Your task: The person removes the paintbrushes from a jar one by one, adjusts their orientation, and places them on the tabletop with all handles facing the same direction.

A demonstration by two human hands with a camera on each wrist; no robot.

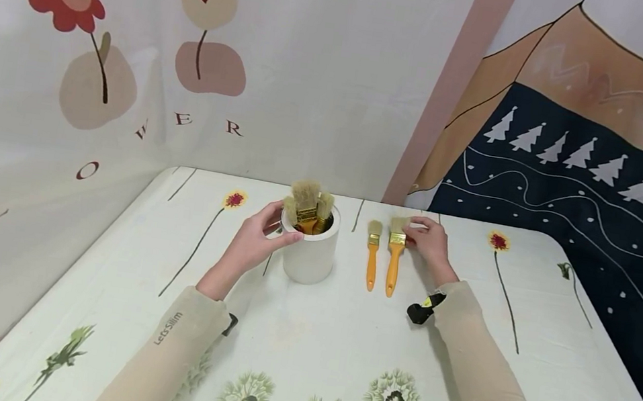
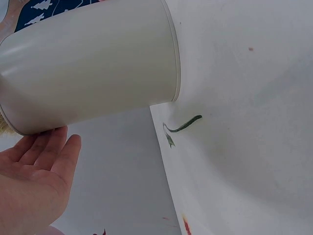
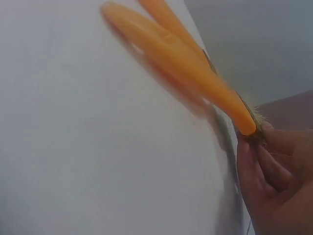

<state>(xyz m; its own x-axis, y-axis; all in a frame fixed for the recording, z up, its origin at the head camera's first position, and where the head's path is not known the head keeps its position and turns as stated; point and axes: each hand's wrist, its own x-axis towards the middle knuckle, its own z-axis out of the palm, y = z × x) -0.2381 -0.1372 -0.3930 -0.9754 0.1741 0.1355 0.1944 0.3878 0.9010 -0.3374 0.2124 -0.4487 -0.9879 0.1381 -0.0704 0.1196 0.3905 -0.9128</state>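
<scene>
A white cylindrical holder [image 1: 308, 261] stands upright with several bristle brushes [image 1: 307, 207] in it, bristles upward. My left hand [image 1: 252, 237] holds its left side near the rim, thumb at the front; in the left wrist view the fingers [image 2: 46, 147] touch the holder [image 2: 93, 68] by its rim. To the right lie two paintbrushes with orange handles: a narrower paintbrush [image 1: 372, 255] and a wider paintbrush [image 1: 394, 257]. My right hand [image 1: 428, 245] pinches the wider one near its metal band. In the right wrist view its handle [image 3: 176, 58] extends away from the fingers [image 3: 249, 166].
A white cloth with printed flowers covers the table [image 1: 303, 340]. Behind it hangs a pale printed curtain [image 1: 325, 79], with a dark tree-patterned cloth [image 1: 572, 193] at the right. Black wrist straps [image 1: 421, 312] sit by the sleeves.
</scene>
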